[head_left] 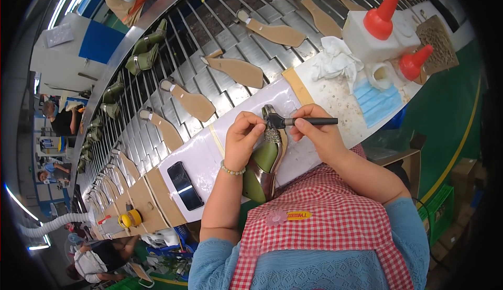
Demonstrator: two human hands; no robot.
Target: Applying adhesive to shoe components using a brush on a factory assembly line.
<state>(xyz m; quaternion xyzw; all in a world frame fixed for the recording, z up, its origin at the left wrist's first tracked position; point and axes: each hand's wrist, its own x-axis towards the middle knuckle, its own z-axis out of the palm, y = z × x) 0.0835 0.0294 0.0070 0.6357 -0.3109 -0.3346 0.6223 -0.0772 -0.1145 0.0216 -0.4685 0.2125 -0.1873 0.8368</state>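
Observation:
A green shoe [267,156] with a shiny dark bronze edge and a glittery band stands tilted between my arms at the table edge. My left hand [242,137], with a beaded bracelet at the wrist, pinches the narrow dark end of the shoe from its left side. In my right hand [317,132] is a black-handled tool [314,121], gripped between thumb and fingers. Its wider dark head meets the shoe beside my left fingertips; whether it is a brush I cannot tell. A black phone [184,185] lies left of my left forearm.
Beyond the table, a metal slat conveyor [220,38] carries several tan soles [233,71] and green shoes [141,59]. At right stand a white bottle with a red nozzle [380,18], a smaller red nozzle [415,62], crumpled white cloth [338,62] and a blue mask [376,101].

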